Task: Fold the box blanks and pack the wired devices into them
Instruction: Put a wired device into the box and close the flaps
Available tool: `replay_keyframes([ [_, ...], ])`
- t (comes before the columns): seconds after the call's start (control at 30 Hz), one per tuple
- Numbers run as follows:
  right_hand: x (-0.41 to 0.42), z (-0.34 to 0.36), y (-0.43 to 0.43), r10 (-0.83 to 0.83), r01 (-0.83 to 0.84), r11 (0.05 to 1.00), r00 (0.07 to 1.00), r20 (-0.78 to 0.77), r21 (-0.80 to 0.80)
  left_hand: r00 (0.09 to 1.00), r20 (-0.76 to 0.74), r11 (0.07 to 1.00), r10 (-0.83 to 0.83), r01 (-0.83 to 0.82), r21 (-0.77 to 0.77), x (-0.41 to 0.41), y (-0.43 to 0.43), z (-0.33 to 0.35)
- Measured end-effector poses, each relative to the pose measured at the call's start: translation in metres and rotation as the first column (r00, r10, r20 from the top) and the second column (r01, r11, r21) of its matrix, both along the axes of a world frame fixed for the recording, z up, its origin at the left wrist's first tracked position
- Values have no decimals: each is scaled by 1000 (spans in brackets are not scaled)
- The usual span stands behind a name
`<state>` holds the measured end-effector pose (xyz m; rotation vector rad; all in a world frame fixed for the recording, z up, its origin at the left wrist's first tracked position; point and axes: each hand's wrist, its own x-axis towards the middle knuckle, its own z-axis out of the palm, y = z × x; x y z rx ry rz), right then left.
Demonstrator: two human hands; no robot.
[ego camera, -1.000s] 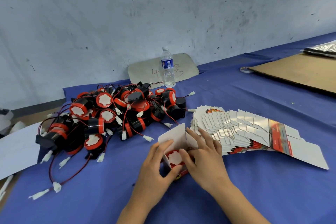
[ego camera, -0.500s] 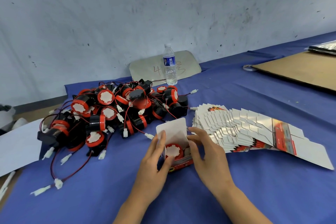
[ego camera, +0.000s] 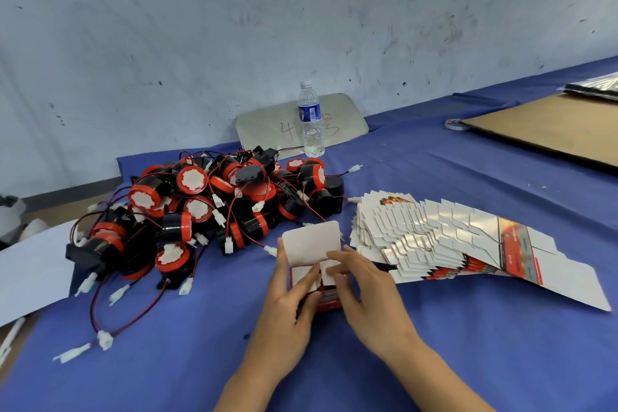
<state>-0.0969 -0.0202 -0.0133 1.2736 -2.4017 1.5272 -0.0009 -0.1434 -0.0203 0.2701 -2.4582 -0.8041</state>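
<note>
A small red and white box (ego camera: pixel 312 246) stands on the blue cloth in front of me, its white lid flap still up. My left hand (ego camera: pixel 290 304) holds its left side, fingers lying over the small side flaps. My right hand (ego camera: pixel 366 291) holds the right side and presses a flap down over the opening. The device inside is hidden under the flaps. A heap of black and red wired devices (ego camera: pixel 207 211) lies to the left. A fanned stack of flat box blanks (ego camera: pixel 434 237) lies to the right.
A water bottle (ego camera: pixel 311 120) stands at the back by a grey board (ego camera: pixel 267 124). A brown cardboard sheet (ego camera: pixel 548 130) and a tape roll (ego camera: pixel 456 124) lie far right. White paper (ego camera: pixel 30 271) covers the table's left edge. Loose white connectors (ego camera: pixel 103 339) trail toward me.
The device's red face showed in the open box before. Both hands have since folded the side flaps over it, so it is now covered.
</note>
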Motion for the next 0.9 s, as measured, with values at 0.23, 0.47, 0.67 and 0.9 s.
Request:
replay_keyframes([
  [0.23,1,1,-1,26,-26,1000,998,-60,-3,984,-126,988,125,-135,-79,0,1,1],
  [0.47,2,-4,0,-17,18,1000,986,-164,3,990,-130,989,46,-64,-135,3,5,5],
  [0.67,9,10,4,-156,41,883,965,-211,-468,986,-107,991,-131,135,27,7,7,11],
  [0.9,14,9,5,-52,-47,908,973,-223,-415,974,-81,977,-211,207,-58,0,20,8],
])
